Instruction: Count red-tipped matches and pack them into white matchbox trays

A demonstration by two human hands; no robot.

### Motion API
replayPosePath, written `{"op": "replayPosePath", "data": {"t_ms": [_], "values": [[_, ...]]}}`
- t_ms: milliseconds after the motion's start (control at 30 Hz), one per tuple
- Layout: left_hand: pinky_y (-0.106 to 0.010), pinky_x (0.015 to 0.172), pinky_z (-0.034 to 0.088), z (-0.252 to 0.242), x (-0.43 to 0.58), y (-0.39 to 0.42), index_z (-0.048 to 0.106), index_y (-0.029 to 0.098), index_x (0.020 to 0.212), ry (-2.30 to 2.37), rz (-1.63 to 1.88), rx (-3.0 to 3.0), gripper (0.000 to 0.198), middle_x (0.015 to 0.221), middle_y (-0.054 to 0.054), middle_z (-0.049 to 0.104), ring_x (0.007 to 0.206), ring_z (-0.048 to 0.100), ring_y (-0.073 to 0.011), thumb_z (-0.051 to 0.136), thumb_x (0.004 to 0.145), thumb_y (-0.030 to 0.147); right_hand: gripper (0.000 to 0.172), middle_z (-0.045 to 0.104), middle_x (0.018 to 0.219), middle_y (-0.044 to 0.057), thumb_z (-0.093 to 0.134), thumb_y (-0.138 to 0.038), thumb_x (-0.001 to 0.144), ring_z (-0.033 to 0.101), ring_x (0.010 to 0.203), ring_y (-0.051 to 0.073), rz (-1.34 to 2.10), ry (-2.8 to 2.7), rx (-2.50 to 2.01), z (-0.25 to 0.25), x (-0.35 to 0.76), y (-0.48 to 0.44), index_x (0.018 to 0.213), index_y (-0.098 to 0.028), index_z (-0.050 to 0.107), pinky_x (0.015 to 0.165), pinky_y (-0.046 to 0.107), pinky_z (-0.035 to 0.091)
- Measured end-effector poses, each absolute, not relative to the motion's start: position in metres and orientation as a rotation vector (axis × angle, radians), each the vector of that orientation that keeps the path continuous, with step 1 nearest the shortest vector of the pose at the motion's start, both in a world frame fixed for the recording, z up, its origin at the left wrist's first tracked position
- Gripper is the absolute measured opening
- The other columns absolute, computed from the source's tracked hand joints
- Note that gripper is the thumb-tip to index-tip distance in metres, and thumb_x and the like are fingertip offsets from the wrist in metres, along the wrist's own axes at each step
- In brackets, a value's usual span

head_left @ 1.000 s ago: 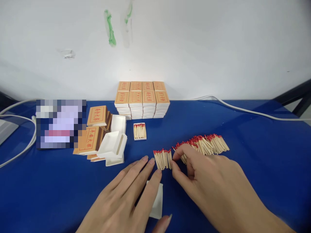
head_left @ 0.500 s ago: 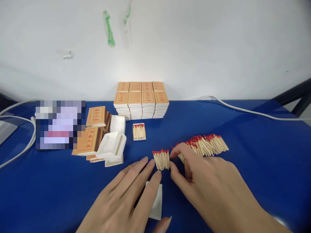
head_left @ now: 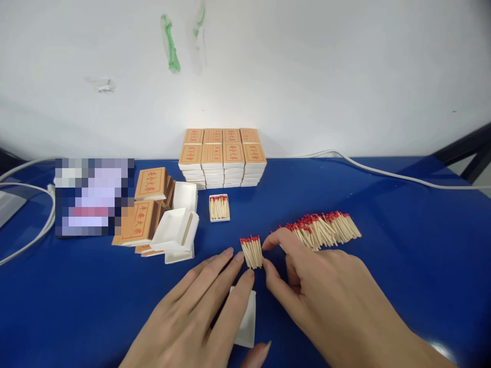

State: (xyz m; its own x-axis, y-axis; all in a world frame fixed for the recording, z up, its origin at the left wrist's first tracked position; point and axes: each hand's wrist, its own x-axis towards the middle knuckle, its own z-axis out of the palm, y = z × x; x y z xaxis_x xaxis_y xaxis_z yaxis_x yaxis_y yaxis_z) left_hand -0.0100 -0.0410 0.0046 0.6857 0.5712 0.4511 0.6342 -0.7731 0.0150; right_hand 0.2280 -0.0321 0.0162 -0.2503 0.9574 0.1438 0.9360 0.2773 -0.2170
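A small row of red-tipped matches (head_left: 252,253) lies on the blue table between my hands. My left hand (head_left: 199,312) is spread flat, its fingertips against the row's left side and lower end. Under its fingers a white matchbox tray (head_left: 247,319) is partly hidden. At the row's right side, my right hand (head_left: 318,286) has thumb and index fingertip apart, both touching or very near the matches; its other fingers are curled beneath. Beyond the right hand spreads a larger pile of matches (head_left: 322,230), partly covered by that hand.
Closed matchboxes (head_left: 222,156) are stacked against the wall. A tray filled with matches (head_left: 219,208) stands before them. To the left are orange sleeves (head_left: 140,220) and empty white trays (head_left: 172,227), beside a blurred-out phone-like object (head_left: 95,197). A white cable (head_left: 383,174) runs along the back right.
My right thumb and index finger have shifted slightly left, and the row of matches between my hands has become narrower. The left hand stays where it was.
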Motion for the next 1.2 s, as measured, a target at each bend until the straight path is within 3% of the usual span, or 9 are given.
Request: {"op": "replayPosePath", "data": {"t_ms": [167, 367, 600, 733, 1000, 1200], "values": [[-0.044, 0.117, 0.064, 0.001, 0.005, -0.042, 0.073, 0.021, 0.146, -1.213, -0.851, -2.726, 0.052, 0.149, -0.012, 0.077, 0.142, 0.072, -0.0338, 0.070, 0.104, 0.051, 0.009, 0.060, 0.057, -0.007, 0.055, -0.028, 0.107, 0.059, 0.040, 0.018, 0.126, -2.307, -1.712, 0.017, 0.229, -0.033, 0.104, -0.026, 0.064, 0.044, 0.030, 0.030], [-0.047, 0.120, 0.063, 0.000, 0.008, -0.042, 0.074, 0.022, 0.144, -1.255, -0.923, -2.702, 0.051, 0.149, -0.013, 0.076, 0.144, 0.071, -0.0351, 0.071, 0.103, 0.053, 0.009, 0.057, 0.055, -0.010, 0.058, -0.030, 0.108, 0.058, 0.038, 0.017, 0.099, -2.263, -1.689, 0.019, 0.231, -0.029, 0.108, -0.026, 0.065, 0.042, 0.029, 0.031], [-0.035, 0.107, 0.069, 0.002, -0.009, -0.041, 0.075, 0.012, 0.138, -1.079, -0.766, -2.724, 0.039, 0.144, -0.011, 0.080, 0.131, 0.079, -0.0279, 0.067, 0.105, 0.030, 0.009, 0.057, 0.055, -0.009, 0.057, -0.029, 0.107, 0.056, 0.037, 0.017, 0.059, -2.265, -1.681, 0.016, 0.230, -0.031, 0.105, -0.026, 0.065, 0.042, 0.030, 0.031], [-0.037, 0.100, 0.072, 0.004, -0.009, -0.038, 0.076, 0.010, 0.136, -1.050, -0.740, -2.727, 0.038, 0.143, -0.011, 0.079, 0.129, 0.080, -0.0300, 0.062, 0.108, 0.032, 0.010, 0.057, 0.056, -0.009, 0.057, -0.029, 0.108, 0.057, 0.038, 0.017, 0.067, -2.271, -1.674, 0.016, 0.230, -0.030, 0.106, -0.026, 0.066, 0.042, 0.030, 0.031], [-0.036, 0.100, 0.071, 0.000, -0.006, -0.040, 0.073, 0.008, 0.134, -1.021, -0.770, -2.691, 0.036, 0.138, -0.013, 0.081, 0.126, 0.081, -0.0300, 0.060, 0.110, 0.032, 0.021, 0.053, 0.055, -0.011, 0.050, -0.031, 0.113, 0.054, 0.037, 0.014, 0.105, -2.221, -1.585, 0.016, 0.224, -0.032, 0.104, -0.025, 0.068, 0.043, 0.030, 0.034], [-0.038, 0.098, 0.073, 0.003, -0.007, -0.041, 0.073, 0.011, 0.132, -1.037, -0.785, -2.655, 0.033, 0.136, -0.012, 0.082, 0.125, 0.082, -0.0298, 0.059, 0.112, 0.032, 0.018, 0.057, 0.056, -0.011, 0.050, -0.026, 0.113, 0.057, 0.039, 0.012, 0.192, -2.234, -1.531, 0.014, 0.221, -0.035, 0.105, -0.025, 0.066, 0.043, 0.028, 0.035]]}}
